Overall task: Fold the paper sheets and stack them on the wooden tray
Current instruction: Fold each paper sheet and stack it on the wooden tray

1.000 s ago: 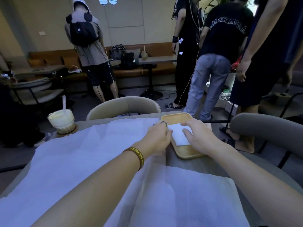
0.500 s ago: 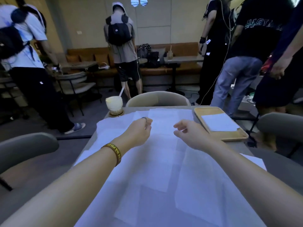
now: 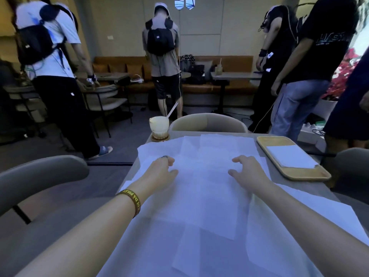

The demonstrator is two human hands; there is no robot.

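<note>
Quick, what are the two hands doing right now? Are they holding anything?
Left hand: open, holding nothing, fingers down on the loose paper sheets.
Right hand: open, holding nothing, fingers spread on the same sheets.

1. There is one view only, from a wide-angle camera worn on the person's head; no second view shares the scene.
2. It looks forward and down across the desk (image 3: 235, 134), from above the desk's near edge.
3. It sits close: both forearms run in from the bottom corners, and the hands lie mid-frame over the desk.
4. Beyond the desk's far edge it takes in standing people and a bench along the wall.
5. Straight lines bow toward the frame's edges.
</note>
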